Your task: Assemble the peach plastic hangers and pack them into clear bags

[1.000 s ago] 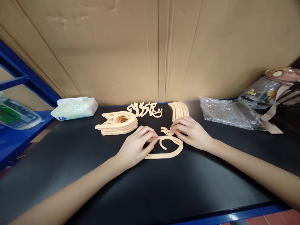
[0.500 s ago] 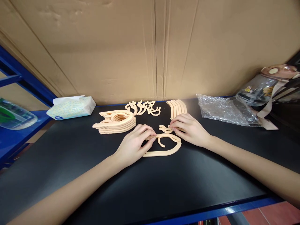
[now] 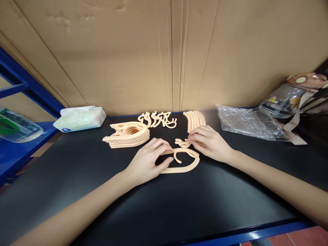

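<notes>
A cream plastic folding hanger [image 3: 180,169] lies flat on the black tabletop in front of me, its curled hook turned inward. My left hand [image 3: 151,159] rests at its left end, thumb apart from the fingers, with fingertips touching the upper bar. The hand covers that end. Just beyond the hanger are small curved hanger pieces [image 3: 181,142]. My right hand [image 3: 208,141] has its fingers closed at their right end; the fingertips partly hide what they pinch. Behind that hand stands a row of curved hanger arms [image 3: 194,119].
Stacked folded hangers [image 3: 130,140] lie on the left, with loose hooks [image 3: 159,119] behind them. A tissue pack [image 3: 80,119] sits at the back left. On the right are a clear plastic bag [image 3: 248,123] and a strapped bottle [image 3: 282,99]. Cardboard [image 3: 115,61] walls the back.
My left thumb has moved away from the fingers, loosening at the hanger's left end. My right hand stays at the small curved pieces. The whole view has shifted slightly.
</notes>
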